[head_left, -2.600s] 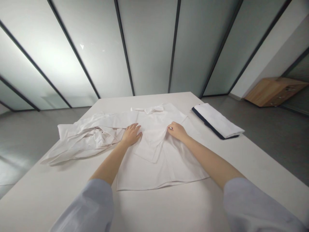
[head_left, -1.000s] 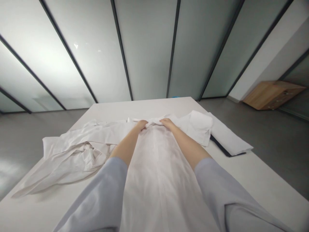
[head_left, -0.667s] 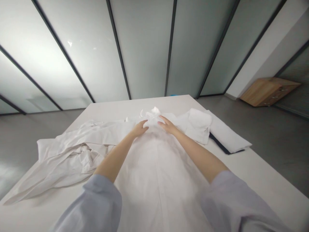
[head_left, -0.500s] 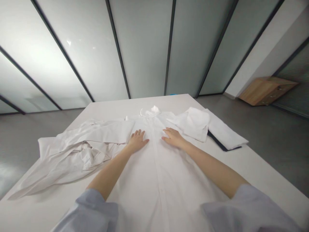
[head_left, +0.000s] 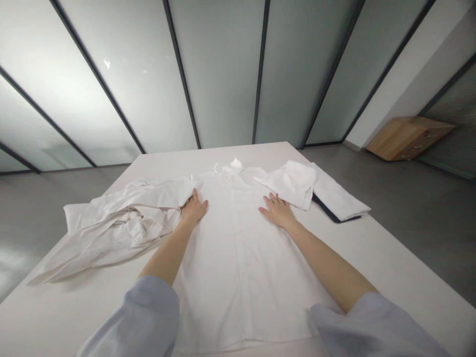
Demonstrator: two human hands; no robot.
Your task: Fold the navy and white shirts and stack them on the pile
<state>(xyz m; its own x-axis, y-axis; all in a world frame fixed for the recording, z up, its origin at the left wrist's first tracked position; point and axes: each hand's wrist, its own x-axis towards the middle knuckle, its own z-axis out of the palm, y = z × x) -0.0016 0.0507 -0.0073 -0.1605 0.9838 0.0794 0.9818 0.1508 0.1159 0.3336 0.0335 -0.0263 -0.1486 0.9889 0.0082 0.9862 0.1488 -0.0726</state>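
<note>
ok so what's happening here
A person has a white shirt spread on a table, placket up. The left hand, open, is at one side of the shirt, beside a crumpled white heap; the right hand, open too, lies on the other side, near a bunched sleeve. Farther right, a folded white cloth lies on a dark cloth.

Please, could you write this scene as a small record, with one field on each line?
surface: white table
centre: white shirt, spread flat, collar at the far end
left hand: on the shirt's left side, thumb apart from fingers
right hand: on the shirt's right side, fingers spread
left side: crumpled white cloth
right side: folded white cloth on a dark one
background: frosted panels, wooden cabinet
</note>
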